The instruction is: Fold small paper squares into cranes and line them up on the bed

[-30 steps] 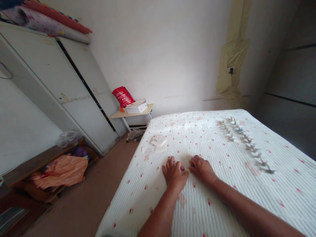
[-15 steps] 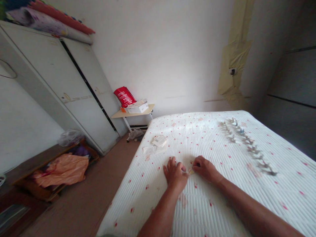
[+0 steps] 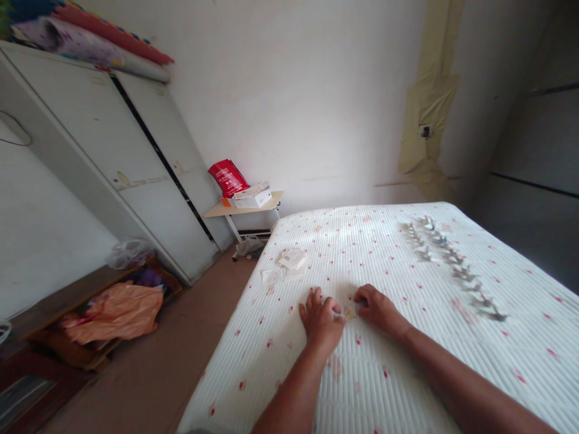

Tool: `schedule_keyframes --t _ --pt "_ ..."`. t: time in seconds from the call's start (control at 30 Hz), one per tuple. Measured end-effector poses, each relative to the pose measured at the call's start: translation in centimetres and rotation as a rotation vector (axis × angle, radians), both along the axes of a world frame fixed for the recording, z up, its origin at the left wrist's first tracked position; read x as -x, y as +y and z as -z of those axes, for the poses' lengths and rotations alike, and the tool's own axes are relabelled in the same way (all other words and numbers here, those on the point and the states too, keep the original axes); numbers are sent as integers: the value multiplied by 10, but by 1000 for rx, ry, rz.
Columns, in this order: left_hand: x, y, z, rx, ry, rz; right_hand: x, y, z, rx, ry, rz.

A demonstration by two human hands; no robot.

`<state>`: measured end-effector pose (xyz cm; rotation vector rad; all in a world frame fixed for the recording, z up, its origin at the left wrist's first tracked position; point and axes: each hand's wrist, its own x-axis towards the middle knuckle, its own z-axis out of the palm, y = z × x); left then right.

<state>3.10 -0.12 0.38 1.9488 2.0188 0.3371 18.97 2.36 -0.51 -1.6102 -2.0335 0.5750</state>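
A small piece of folded paper [image 3: 349, 312], whitish with a yellow patch, lies on the bed between my two hands. My left hand [image 3: 322, 316] rests on the sheet, thumb and forefinger closed on the paper's left side, the other fingers spread forward. At the paper's right edge is my right hand [image 3: 377, 307], fingers curled inward; whether they grip the paper is hidden. Beyond my left hand lies a loose pile of printed paper squares [image 3: 292, 259]. To the right stand rows of small folded paper birds [image 3: 465, 274], several in all.
The bed [image 3: 384, 374] has a white ribbed cover with red spots. Past its far left corner stands a small table [image 3: 212, 211] with a red bag [image 3: 228, 176] and a white box [image 3: 256, 198]. A grey cabinet [image 3: 113, 144] and a low wooden bench [image 3: 49, 295] are on the left.
My right hand has shifted slightly right and its fingers have loosened a little, so more of the folded paper shows. My left hand stays in place.
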Motion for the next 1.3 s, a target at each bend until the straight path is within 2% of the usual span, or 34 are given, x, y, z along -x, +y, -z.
schedule_keyframes --t 0.13,0.2,0.37,0.53,0.9,1.03,1.3 --pt "-1 -8 1 -116 -2 37 -8 -4 0 -40 107 -157" --pt "-2 -12 3 -177 -17 59 -9 -6 1 -75 112 -182" --pt "-3 -14 7 -249 -44 93 -9 -6 5 -119 95 -204" --pt "-4 -16 6 -310 -47 139 -8 -8 2 -129 112 -196" --pt "-5 -17 1 -365 -85 209 -10 -8 -1 -151 106 -330" --pt "-3 -15 3 -393 -138 214 -10 -11 -2 -150 199 -312" --pt "1 -7 7 -466 -342 190 -13 -13 -4 -31 386 -288"
